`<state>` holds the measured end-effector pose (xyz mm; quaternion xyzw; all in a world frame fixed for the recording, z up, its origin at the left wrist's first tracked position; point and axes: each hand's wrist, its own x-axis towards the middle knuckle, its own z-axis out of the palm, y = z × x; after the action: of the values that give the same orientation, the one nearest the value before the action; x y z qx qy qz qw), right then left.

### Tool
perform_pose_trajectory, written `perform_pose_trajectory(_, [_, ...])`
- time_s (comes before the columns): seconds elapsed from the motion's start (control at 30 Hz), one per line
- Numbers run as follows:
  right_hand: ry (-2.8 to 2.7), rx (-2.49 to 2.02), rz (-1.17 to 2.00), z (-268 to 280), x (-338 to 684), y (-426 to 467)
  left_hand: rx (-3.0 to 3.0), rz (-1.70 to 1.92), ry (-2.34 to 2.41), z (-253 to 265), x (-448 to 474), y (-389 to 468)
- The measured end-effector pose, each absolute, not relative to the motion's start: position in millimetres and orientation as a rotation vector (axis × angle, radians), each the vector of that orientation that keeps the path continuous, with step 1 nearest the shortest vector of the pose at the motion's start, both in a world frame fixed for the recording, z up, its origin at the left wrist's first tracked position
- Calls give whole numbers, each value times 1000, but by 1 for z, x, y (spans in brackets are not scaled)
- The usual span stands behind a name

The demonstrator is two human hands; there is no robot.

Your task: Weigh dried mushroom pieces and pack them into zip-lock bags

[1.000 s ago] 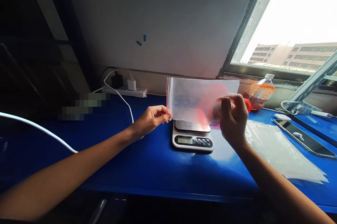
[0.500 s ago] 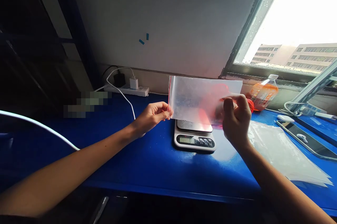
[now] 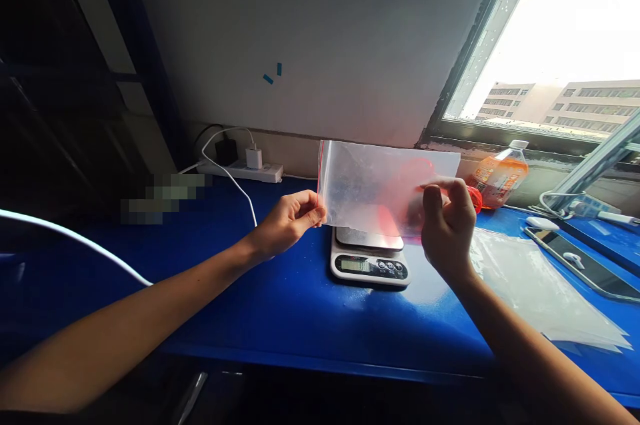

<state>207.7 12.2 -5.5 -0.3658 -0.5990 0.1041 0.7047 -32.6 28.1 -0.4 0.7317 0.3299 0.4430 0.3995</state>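
Observation:
A translucent zip-lock bag (image 3: pixel 370 178) with a red line along its zip edge is stretched sideways above a white kitchen scale (image 3: pixel 370 272). My left hand (image 3: pixel 295 220) pinches the lower corner of the zip end. At the other end my right hand (image 3: pixel 450 222) is closed on the bag, its thumb and bent forefinger gripping the side. Something red (image 3: pixel 474 199) shows past my right hand and, blurred, through the plastic; its kind is unclear. The bag hides the back of the scale's metal plate.
Several clear bags (image 3: pixel 540 292) lie stacked on the blue table (image 3: pixel 280 318) at the right. Beyond them are a phone (image 3: pixel 595 272), an earbud case (image 3: pixel 543 224) and an orange drink bottle (image 3: pixel 500 175). A power strip (image 3: pixel 273 173) with chargers stands by the wall.
The zip end of the bag and my left hand have shifted very slightly up and left. My right hand keeps its grip almost unmoved.

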Motion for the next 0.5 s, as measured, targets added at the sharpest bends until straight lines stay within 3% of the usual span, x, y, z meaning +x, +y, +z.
perform_pose_trajectory(0.5, [-1349,-838,194,-5,206,10,1723,1143,858,-1,-33,29])
